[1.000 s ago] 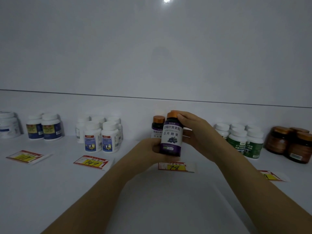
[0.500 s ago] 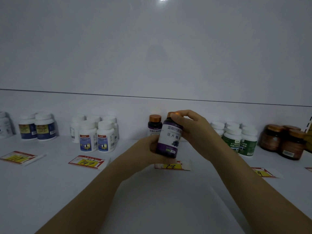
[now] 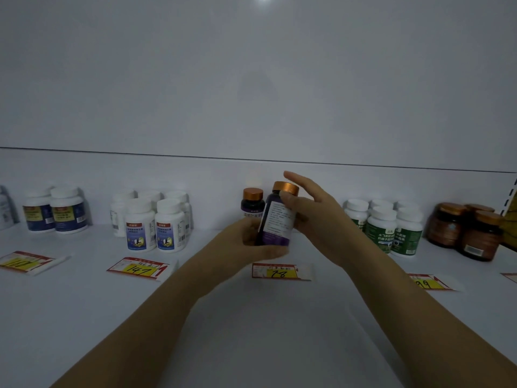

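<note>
Head view: two bare forearms reach from the near edge across a white shelf [image 3: 251, 331]. Farther in, price tags lie flat: one marked 147 [image 3: 138, 268] on the left, one marked 28 [image 3: 281, 271] in the middle, one marked 99 [image 3: 428, 282] on the right. Above the middle tag, off the shelf, the left hand [image 3: 249, 242] has its fingers clamped round the base of a purple bottle [image 3: 277, 219] with a copper cap, tilted slightly right, white back label toward the camera. The right hand [image 3: 313, 217] rests against its upper right side, thumb by the cap, fingers straight and apart. Just behind stands a second purple bottle [image 3: 252, 204]. Along the far wall stand white bottles [image 3: 155, 225] on the left, green-labelled bottles [image 3: 386, 228] and brown jars [image 3: 470, 233] on the right.
</note>
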Motion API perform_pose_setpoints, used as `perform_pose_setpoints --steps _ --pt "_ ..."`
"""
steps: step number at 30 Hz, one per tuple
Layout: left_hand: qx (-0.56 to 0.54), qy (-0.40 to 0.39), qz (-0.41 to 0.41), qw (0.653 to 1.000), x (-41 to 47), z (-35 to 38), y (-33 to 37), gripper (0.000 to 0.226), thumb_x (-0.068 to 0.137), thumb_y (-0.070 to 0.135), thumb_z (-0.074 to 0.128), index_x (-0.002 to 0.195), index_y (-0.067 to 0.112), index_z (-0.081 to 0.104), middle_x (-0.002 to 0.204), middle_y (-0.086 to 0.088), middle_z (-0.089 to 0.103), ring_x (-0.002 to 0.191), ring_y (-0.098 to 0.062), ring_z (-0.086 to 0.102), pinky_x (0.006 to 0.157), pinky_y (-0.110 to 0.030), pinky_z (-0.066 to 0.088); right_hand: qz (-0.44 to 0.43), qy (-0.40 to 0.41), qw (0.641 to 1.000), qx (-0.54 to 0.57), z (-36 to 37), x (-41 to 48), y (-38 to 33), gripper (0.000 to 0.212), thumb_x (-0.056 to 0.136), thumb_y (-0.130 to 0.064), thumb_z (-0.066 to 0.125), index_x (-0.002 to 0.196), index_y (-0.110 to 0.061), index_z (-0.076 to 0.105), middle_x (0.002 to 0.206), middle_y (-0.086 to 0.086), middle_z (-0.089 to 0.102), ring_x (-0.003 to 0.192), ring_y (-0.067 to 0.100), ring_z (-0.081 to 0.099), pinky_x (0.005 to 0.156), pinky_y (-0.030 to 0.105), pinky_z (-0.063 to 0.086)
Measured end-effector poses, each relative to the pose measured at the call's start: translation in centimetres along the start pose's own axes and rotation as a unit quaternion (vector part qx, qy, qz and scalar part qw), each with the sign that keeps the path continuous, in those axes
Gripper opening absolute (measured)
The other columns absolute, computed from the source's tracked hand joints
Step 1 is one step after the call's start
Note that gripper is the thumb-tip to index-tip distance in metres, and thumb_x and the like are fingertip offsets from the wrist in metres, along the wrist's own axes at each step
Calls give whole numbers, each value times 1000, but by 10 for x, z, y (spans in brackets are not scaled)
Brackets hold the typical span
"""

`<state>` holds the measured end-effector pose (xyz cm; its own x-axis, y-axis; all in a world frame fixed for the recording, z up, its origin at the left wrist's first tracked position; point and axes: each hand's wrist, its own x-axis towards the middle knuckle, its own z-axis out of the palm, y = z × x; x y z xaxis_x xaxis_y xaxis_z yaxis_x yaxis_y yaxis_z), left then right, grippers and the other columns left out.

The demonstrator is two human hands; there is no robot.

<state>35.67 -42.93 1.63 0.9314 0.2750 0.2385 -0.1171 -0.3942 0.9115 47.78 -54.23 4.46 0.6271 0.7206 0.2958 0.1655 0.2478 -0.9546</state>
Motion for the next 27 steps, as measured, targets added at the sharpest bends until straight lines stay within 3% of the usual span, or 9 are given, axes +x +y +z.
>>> perform_pose_setpoints --steps 2,6,8,12,14,20,22,25,27 --pt "-2 -13 -13 1000 0 -1 -1 44 78 23 73 118 30 56 108 12 67 99 -3 64 89 -20 51 8 -17 998 52 -4 1 -1 39 94 -13 54 132 -23 49 121 11 61 111 30 60 94 47 52" --pt "17 61 8 998 0 -1 -1 45 69 17 81 102 32 54 100 11 67 91 -4 65 76 -15 54 4 -34 999 5 2 3 2 39 95 -24 54 133 -23 47 122 4 60 111 21 59 96 40 51" --pt "27 82 15 996 0 -1 -1 52 65 16 83 106 28 53 103 7 66 93 -9 66 80 -21 56 -14 -27 998 -51 5 3 3 46 91 -30 59 135 -24 46 121 2 61 109 18 61 95 40 51" --pt "-5 24 -3 1000 -2 0 2 43 72 23 77 104 39 52 105 13 65 98 -4 63 87 -22 51 2 -6 1000 6 -1 4 3 46 92 -21 59 137 -20 46 127 10 59 113 28 60 96 47 51" --pt "-15 1 -12 1000 -3 -1 3 41 76 28 73 113 36 55 108 11 67 101 -4 63 92 -23 49 11 -24 998 60 -4 4 1 42 95 -18 53 136 -16 46 126 12 60 113 29 61 94 45 52" --pt "33 90 6 995 0 0 1 49 66 20 83 100 29 48 95 14 62 84 -1 61 60 -7 50 -15 -59 996 -58 6 1 5 23 91 -32 58 114 -29 60 104 -6 70 105 17 63 95 41 52" --pt "24 75 4 997 0 -1 0 46 67 19 82 95 33 49 96 13 63 86 -1 63 64 -8 51 -16 -52 998 -36 4 1 6 22 90 -25 61 112 -25 63 105 0 71 103 20 66 93 43 53" --pt "2 22 -13 1000 -3 -2 2 36 76 21 75 100 37 54 100 16 67 92 1 64 78 -12 50 16 -53 998 41 -4 2 4 35 94 -16 55 128 -12 53 118 13 65 107 27 65 91 43 54" --pt "1 10 -16 1000 -3 -2 2 37 77 22 75 106 35 57 98 17 68 88 5 65 75 -9 50 25 -84 994 66 -5 2 3 30 97 -14 49 126 -11 55 115 10 67 105 25 65 89 39 54"
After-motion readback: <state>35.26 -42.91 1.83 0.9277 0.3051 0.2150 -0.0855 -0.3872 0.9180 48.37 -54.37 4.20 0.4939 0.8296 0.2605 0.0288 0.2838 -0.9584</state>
